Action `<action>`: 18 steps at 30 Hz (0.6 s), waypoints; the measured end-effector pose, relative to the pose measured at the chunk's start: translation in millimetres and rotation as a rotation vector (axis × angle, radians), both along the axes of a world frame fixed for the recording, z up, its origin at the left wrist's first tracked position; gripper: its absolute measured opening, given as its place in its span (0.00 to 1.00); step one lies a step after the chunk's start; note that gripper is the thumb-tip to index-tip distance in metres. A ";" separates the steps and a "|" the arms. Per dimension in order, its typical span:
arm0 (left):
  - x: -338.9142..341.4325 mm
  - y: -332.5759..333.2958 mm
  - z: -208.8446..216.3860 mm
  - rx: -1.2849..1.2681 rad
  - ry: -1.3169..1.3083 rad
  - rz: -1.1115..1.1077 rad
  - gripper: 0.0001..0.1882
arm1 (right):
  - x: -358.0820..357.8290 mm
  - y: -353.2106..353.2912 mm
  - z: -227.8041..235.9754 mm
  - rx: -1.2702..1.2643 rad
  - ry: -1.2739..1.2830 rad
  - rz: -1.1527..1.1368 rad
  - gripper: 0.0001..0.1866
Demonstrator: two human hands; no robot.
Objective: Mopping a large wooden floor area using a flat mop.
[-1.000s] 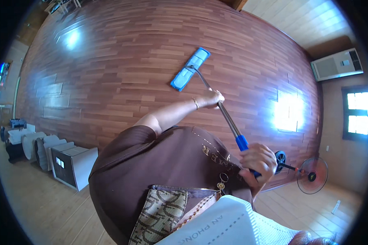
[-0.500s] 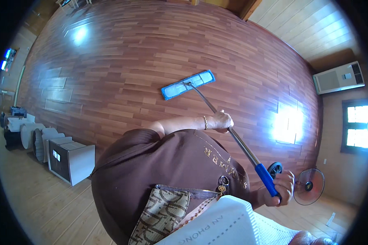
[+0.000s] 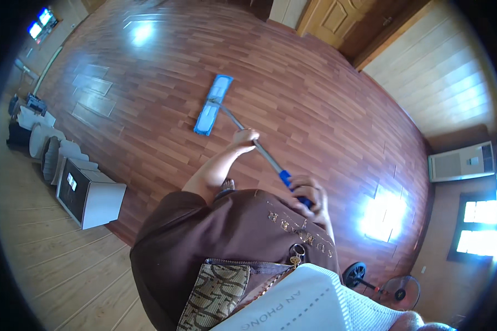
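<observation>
- A flat mop with a bright blue rectangular head and a slim silver metal pole lies across the middle of the view, its head on the reddish-brown wood-plank floor, well ahead of the person.
- The person's left hand is closed around the metal pole, partway down; the undersides of its fingers are hidden.
- The right hand, slightly blurred, is wrapped around the blue handle sleeve at the pole's upper end, covering much of it.
- A brown shirt with gold lettering fills the lower middle, hiding all but the front of one foot.
- A pale sheet with a ribbed edge, cut off below, covers part of the shirt.
- At lower right, a standing fan with a round wire cage is dim and hard to make out.
- Glare washes out the dark-framed window; the brown panelled wooden door is cut off above.
</observation>
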State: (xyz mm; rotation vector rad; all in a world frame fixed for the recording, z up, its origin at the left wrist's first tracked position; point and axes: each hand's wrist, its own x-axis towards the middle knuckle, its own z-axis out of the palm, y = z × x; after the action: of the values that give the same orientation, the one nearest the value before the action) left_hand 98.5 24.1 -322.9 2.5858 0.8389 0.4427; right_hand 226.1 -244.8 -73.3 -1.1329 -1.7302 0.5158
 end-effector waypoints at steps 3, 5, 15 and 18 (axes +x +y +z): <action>-57.4 25.9 -19.6 0.055 -0.136 0.130 0.16 | -19.6 45.4 -44.1 -0.065 0.046 0.163 0.11; -94.8 45.5 -44.7 0.099 -0.105 0.207 0.18 | -31.2 76.7 -43.7 -0.073 0.005 0.320 0.12; -208.7 46.6 -69.0 0.132 -0.188 0.558 0.18 | -67.6 147.8 -63.8 -0.017 -0.086 0.425 0.11; -230.9 17.6 -74.5 0.072 -0.174 0.653 0.18 | -73.5 147.9 -66.6 -0.039 -0.042 0.451 0.09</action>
State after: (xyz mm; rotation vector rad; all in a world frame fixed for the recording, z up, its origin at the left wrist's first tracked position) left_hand -132.4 41.7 -397.4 2.2333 1.6180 0.8733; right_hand 152.6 -96.9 -139.9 -0.7791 -2.0285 0.8064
